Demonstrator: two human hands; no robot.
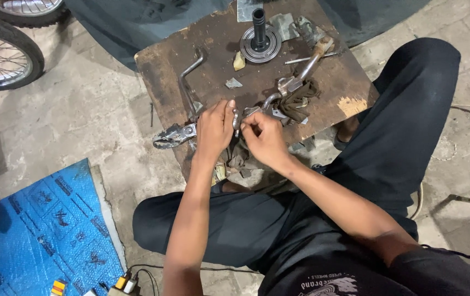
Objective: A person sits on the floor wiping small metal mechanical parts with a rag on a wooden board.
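My left hand (214,129) and my right hand (263,137) meet at the near edge of a worn wooden board (350,90) and pinch a small metal part (236,121) between their fingertips. A bent metal lever with a clamp end (173,135) sticks out to the left from under my left hand. Just beyond my right hand lie a second metal lever with a pale handle (307,66) and a dark greasy rag (303,98). A round metal hub with an upright black shaft (259,41) stands at the board's far side.
A crank-shaped rod (188,82) and small metal scraps (234,83) lie on the board. A spoked wheel (4,57) is at the top left. A blue plastic sheet (48,230) covers the floor at the lower left, with small plugs and cables (125,282) beside it. My black-trousered legs flank the board.
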